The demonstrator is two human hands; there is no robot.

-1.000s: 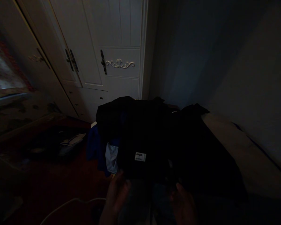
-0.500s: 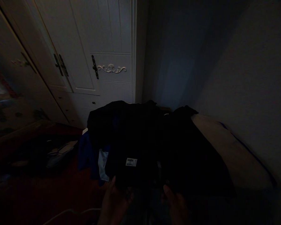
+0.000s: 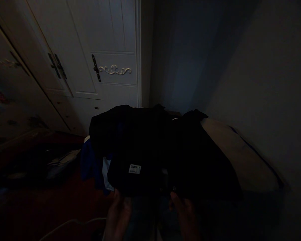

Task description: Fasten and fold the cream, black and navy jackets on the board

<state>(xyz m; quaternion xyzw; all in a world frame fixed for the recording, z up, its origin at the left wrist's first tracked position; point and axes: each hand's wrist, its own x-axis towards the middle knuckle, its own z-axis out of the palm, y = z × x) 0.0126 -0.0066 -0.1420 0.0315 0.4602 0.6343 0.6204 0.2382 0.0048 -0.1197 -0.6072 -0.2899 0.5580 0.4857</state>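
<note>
A black jacket point(image 3: 200, 157) with a collar lies spread out in front of me, its folds lost in the dark. A small pale label point(image 3: 134, 168) with dark print sits near its lower left edge. My left hand point(image 3: 119, 212) is closed at the hem below the label, thumb on top. My right hand point(image 3: 183, 211) pinches the hem of the front edge, its thumb just beneath a round metal snap button point(image 3: 174, 188). Blue cloth point(image 3: 89, 164) and a light blue piece of cloth point(image 3: 106, 174) show from under the jacket's left side.
A white wardrobe point(image 3: 115, 36) with dark handles stands behind. Dark clothes point(image 3: 52, 167) lie low on the left by the red floor point(image 3: 52, 207). A pale cushion-like thing point(image 3: 238, 150) with dark piping rests against the right wall. A white cable point(image 3: 72, 221) crosses the floor.
The whole view has shifted slightly, so the jacket and wardrobe sit further left and higher. Both hands stay at the hem, and the snap button by my right thumb shows more clearly.
</note>
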